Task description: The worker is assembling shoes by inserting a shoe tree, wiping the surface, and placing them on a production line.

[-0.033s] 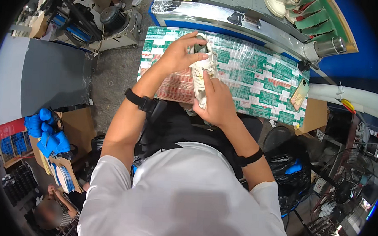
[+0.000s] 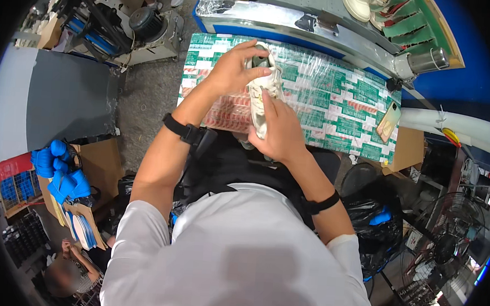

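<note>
A white lace-up shoe is held lengthwise over the near side of the table, its opening at the far end and its toe pointing toward my body. My left hand is closed round the opening end, thumb on the tongue area and fingers at the collar. At the front half, my right hand grips the toe, with the index finger stretched along the laces and the thumb at the toe's edge. Dark insole shows inside the opening. Part of the shoe's right side is hidden behind my right hand.
Printed green and white tape covers the table. A phone lies at its right edge. Beyond runs a metal-edged bench with another white shoe. A grey panel stands left; a fan stands right.
My right hand and the shoe's toe have shifted very slightly left and away from my body. Both hands keep their hold.
</note>
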Action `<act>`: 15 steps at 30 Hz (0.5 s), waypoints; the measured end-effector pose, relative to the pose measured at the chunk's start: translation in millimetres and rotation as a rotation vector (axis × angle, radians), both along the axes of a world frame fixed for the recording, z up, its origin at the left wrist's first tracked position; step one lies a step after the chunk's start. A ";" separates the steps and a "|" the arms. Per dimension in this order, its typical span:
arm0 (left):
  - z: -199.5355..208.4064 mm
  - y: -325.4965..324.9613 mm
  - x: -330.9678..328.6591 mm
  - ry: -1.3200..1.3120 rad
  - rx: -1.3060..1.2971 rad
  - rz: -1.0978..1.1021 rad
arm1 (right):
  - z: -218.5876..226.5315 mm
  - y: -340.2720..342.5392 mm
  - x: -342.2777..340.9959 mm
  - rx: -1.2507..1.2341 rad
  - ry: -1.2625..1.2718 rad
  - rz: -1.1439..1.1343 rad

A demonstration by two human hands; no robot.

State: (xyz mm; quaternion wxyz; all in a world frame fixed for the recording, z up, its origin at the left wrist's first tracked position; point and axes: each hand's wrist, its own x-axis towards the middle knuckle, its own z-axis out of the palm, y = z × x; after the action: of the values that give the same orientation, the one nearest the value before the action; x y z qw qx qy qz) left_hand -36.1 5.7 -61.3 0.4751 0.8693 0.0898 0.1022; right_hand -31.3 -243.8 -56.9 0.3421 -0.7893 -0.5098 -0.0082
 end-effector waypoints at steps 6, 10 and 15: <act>-8.0 2.2 3.5 -0.023 0.052 0.009 | 31.6 14.3 -35.2 -0.101 0.336 0.008; -8.5 -1.2 -2.1 -0.020 0.008 0.036 | 39.2 -30.2 -25.3 -0.061 0.507 0.109; 8.0 -31.4 3.5 0.000 0.107 0.100 | 26.3 -13.9 14.8 -0.025 0.030 -0.078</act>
State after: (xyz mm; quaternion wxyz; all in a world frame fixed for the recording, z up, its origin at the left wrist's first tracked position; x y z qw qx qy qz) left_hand -32.6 -25.7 -53.3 0.4221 0.8880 0.1276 0.1307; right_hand -16.5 -257.7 -30.6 0.3393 -0.8128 -0.4735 -0.0033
